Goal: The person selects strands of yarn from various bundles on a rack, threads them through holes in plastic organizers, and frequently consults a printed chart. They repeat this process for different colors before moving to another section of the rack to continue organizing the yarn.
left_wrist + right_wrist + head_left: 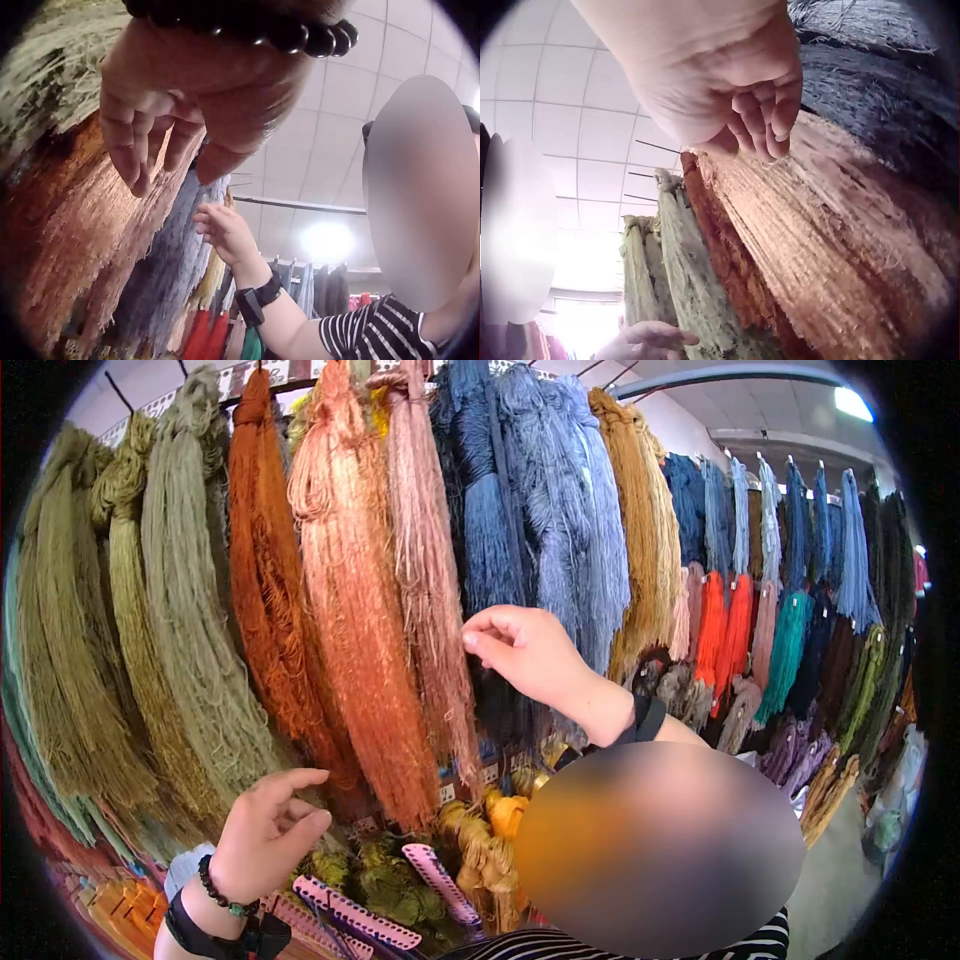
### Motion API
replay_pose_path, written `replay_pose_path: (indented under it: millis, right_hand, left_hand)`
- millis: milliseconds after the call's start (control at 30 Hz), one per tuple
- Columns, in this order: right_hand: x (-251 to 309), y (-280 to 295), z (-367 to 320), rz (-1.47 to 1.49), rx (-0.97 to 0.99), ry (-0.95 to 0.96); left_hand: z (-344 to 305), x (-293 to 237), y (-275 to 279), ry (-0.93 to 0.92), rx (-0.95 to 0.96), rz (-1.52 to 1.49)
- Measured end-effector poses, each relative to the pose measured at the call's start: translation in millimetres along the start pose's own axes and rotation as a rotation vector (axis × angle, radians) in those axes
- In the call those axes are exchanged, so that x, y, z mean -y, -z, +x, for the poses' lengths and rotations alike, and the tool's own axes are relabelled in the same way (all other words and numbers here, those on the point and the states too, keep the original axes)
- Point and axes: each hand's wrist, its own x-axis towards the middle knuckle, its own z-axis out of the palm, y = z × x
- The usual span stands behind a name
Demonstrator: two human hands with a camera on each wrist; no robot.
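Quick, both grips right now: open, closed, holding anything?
Left grip: open, loosely curled, holding nothing.
Right grip: open, loosely curled, nothing visibly held.

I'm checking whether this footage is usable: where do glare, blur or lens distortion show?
Head view: dark rounded corners, a bar that looks bowed, a glaring lamp at upper right, a blurred oval below, but fairly crisp pink yarn; left wrist view: a ceiling light blooming white, another blurred oval at right; right wrist view: a bright patch washing out the lower left.
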Motion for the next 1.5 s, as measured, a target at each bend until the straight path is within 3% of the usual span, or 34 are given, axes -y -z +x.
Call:
replay_pose_path:
  millis: [67, 133, 300, 333, 433, 533, 567, 700, 800, 933, 1067, 1333, 1500]
  right_hand:
    - [-16.3, 10.9, 17.3, 0.0, -0.044, 0.015]
    - [-22.4, 25.4, 38.4, -0.137, -0.154, 0.169]
    - [-37.6, 53.5, 106.4, -0.506, -0.369, 0.48]
    - [-37.0, 57.2, 117.8, -0.517, -0.391, 0.395]
    - [-31.2, 60.6, 137.9, -0.582, -0.457, 0.149]
    - [-44.6, 56.1, 150.6, -0.673, -0.627, 0.176]
    - [-46.1, 58.4, 154.7, -0.59, -0.593, 0.097]
    - [-72.6, 65.8, 177.8, -0.167, -0.396, 0.022]
    - [-77.7, 70.9, 177.5, -0.027, -0.318, 0.044]
    - [-74.6, 72.5, 172.5, -0.055, -0.342, 0.13]
    - [-71.4, 74.2, 170.1, -0.055, -0.326, 0.145]
    - [-72.2, 73.1, 168.2, -0.122, -0.35, 0.188]
    - [-69.7, 73.7, 167.5, -0.147, -0.331, 0.196]
  left_hand:
    - [18.6, -19.3, -7.0, 0.044, 0.043, 0.092]
    - [37.0, -35.9, -15.2, 0.032, 0.061, 0.152]
    - [128.5, -36.1, -47.1, -0.386, -0.063, 0.133]
    - [148.0, -45.6, -50.9, -0.453, -0.076, 0.153]
    - [202.2, -82.4, -61.1, -0.433, -0.083, 0.066]
    - [261.3, -100.1, -72.1, -0.457, -0.192, -0.06]
    - [277.5, -107.2, -74.5, -0.465, -0.232, -0.097]
    - [315.5, -128.7, -76.7, -0.532, -0.392, 0.109]
    - [338.3, -134.3, -76.7, -0.86, -0.694, 0.585]
    - [351.8, -139.8, -86.1, -0.768, -0.777, 0.625]
    - [360.5, -138.8, -84.2, -0.752, -0.785, 0.571]
    - [364.1, -114.7, -69.0, -1.003, -0.594, 0.131]
    - [362.4, -107.5, -72.0, -0.801, -0.294, -0.188]
